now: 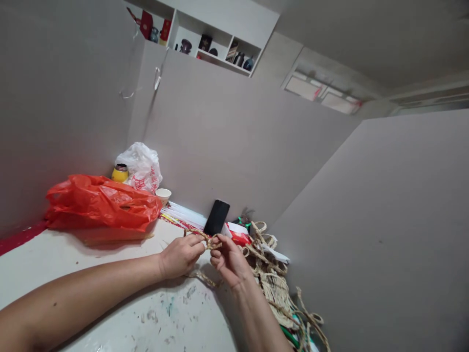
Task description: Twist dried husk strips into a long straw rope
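Between my two hands is a braided straw cord (209,241), raised above the white tabletop. My left hand (183,255) pinches it from the left, with a short stretch looping up over the fingers. On the other side, my right hand (230,261) grips the same cord between thumb and fingertips, its other fingers curled. A length of cord (203,278) hangs or lies below the hands; whether it is the same piece I cannot tell. Just beyond the fingers, a black phone (217,217) leans upright.
A red plastic bag (104,203), a yellow jar (119,173), a white bag (141,166) and a paper cup (163,195) stand at the back left. Pliers (245,219) and a heap of braided cords (273,288) lie right. Grey partitions (220,132) enclose the stained table (164,313).
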### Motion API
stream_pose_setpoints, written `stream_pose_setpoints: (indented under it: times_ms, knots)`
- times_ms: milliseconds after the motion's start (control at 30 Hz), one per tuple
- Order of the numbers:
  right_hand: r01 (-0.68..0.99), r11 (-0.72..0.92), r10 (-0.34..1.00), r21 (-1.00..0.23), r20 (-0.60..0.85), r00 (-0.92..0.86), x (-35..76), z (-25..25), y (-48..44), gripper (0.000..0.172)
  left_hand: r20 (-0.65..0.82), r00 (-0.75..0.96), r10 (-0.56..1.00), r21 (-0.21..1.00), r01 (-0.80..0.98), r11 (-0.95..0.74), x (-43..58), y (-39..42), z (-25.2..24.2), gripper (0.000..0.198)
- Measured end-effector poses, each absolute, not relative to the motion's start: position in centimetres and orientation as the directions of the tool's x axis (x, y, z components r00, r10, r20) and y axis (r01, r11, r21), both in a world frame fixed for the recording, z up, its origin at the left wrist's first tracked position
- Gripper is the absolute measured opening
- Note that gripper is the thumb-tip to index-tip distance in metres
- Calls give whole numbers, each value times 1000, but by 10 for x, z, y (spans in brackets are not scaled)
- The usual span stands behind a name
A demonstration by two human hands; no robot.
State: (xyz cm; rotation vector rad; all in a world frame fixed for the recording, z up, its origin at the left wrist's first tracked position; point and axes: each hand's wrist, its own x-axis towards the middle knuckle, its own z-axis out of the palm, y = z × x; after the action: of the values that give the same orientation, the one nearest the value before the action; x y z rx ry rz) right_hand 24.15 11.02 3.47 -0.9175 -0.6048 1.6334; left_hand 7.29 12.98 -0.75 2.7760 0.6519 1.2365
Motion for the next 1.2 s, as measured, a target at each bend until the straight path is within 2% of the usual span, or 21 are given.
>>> stream_pose_setpoints:
  times_ms: [167,267,367,500,633,733,867,933,1033,1100,1200]
  knots:
    - [-462,-217,976,-860,-191,-101,238,30,109,19,669,625,402,196,373,-907,73,132,-13,28]
    - [-270,-115,992,-956,-95,-87,239,28,108,25,622,658,425,191,399,-897,73,133,-14,29]
    - [-41,-28,995,-999,-24,-98,243,26,107,29,554,710,436,166,419,-893,73,134,-15,30]
    - [235,61,993,-970,35,-114,247,25,108,25,506,751,425,154,406,-901,74,135,-16,30]
    - [450,190,982,-873,178,-69,244,25,108,17,491,750,444,174,415,-893,75,134,-18,29]
    - [476,162,984,-865,178,-11,242,26,107,10,471,731,494,132,496,-858,77,131,-18,21]
    - [334,-13,1000,-942,-6,22,246,29,107,7,536,717,446,49,500,-864,78,126,-13,14]
    - [268,-80,995,-960,-93,-34,252,30,106,8,611,705,359,9,448,-894,78,123,-10,13]
    - [304,-98,964,-948,-166,-208,265,34,104,9,665,714,220,-22,313,-949,78,118,-6,15]
    - [351,-75,930,-933,-192,-312,273,37,102,12,656,732,184,10,236,-972,78,116,-6,17]
    - [290,-57,935,-955,-152,-319,279,40,101,22,640,720,268,173,205,-963,79,116,-5,23]
